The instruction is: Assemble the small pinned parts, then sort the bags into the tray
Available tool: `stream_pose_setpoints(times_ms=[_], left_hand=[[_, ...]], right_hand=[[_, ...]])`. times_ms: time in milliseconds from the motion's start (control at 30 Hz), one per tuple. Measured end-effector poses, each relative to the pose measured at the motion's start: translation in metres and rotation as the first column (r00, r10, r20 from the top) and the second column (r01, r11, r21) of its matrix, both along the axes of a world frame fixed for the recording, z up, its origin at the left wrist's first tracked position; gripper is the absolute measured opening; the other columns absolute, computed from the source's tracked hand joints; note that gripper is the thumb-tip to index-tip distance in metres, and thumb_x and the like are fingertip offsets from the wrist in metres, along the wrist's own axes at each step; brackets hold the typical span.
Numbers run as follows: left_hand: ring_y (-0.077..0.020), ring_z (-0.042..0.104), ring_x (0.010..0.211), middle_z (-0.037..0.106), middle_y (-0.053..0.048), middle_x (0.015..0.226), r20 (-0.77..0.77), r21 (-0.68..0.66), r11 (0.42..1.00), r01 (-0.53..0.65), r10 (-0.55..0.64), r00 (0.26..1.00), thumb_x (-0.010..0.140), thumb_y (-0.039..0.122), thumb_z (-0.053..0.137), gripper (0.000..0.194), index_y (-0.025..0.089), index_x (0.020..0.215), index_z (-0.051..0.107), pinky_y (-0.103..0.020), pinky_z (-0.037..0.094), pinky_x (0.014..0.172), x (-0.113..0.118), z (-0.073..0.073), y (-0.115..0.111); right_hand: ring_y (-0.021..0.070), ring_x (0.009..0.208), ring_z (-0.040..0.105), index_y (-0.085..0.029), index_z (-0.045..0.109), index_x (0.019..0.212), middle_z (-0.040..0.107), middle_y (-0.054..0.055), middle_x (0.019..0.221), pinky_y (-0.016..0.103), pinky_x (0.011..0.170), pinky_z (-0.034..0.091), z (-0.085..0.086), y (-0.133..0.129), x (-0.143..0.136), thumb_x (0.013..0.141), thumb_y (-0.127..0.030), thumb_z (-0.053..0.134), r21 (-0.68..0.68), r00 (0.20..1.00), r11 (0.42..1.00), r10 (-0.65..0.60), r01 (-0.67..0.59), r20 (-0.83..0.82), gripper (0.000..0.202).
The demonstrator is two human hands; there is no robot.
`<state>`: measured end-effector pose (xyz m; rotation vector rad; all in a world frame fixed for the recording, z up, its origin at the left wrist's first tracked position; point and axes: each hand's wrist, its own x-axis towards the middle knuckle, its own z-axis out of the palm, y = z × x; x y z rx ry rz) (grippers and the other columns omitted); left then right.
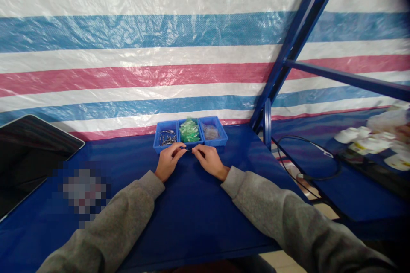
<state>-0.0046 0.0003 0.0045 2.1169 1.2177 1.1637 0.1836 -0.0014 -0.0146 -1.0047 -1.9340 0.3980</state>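
My left hand [169,161] and my right hand [209,160] meet fingertip to fingertip just in front of three joined blue bins. Each hand is closed in a pinch. A thin, small piece shows between the fingertips, too small to name. Small dark metal pieces, long and thin, lie in the left bin [156,141]. Crumpled green pieces [189,130] fill the middle bin, and clear plastic bags or pieces [210,132] lie in the right one. My left fingers partly cover the front of the bins.
The bins stand on a blue table [192,222] against a striped plastic sheet [160,34]. A dark screen [32,158] is at the left, near a blurred-out patch. On the right are a blue metal frame [288,51], a looped black cable [336,170] and white items [368,140].
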Motion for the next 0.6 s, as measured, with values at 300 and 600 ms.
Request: stream_pose_setpoints(times_ms=[300, 600], left_hand=[[-0.0103, 0.054, 0.057, 0.059, 0.003, 0.067, 0.025, -0.028, 0.999, 0.029, -0.029, 0.999, 0.08, 0.037, 0.06, 0.025, 0.017, 0.095, 0.058, -0.021, 0.044, 0.059, 0.0001, -0.0046, 0.0022], [-0.0086, 0.05, 0.047, 0.063, 0.0, 0.067, 0.044, 0.015, 1.0, 0.018, -0.018, 0.999, 0.081, 0.038, 0.059, 0.023, 0.017, 0.09, 0.067, -0.021, 0.043, 0.051, 0.0009, -0.0001, 0.0002]], right_hand=[[0.0153, 0.077, 0.061, -0.019, 0.063, 0.096, 0.067, 0.005, 0.089, 0.026, 0.074, 0.046, -0.0026, 0.0001, -0.0026, 0.091, -0.029, 0.046, 0.021, 0.991, 0.991, 0.13, -0.13, 0.008, 0.021], [0.0151, 0.07, 0.06, -0.018, 0.061, 0.087, 0.064, 0.003, 0.077, 0.024, 0.069, 0.044, 0.0015, -0.0022, 0.0, 0.093, -0.03, 0.042, -0.005, 0.998, 1.0, 0.003, -0.003, -0.067, 0.023]])
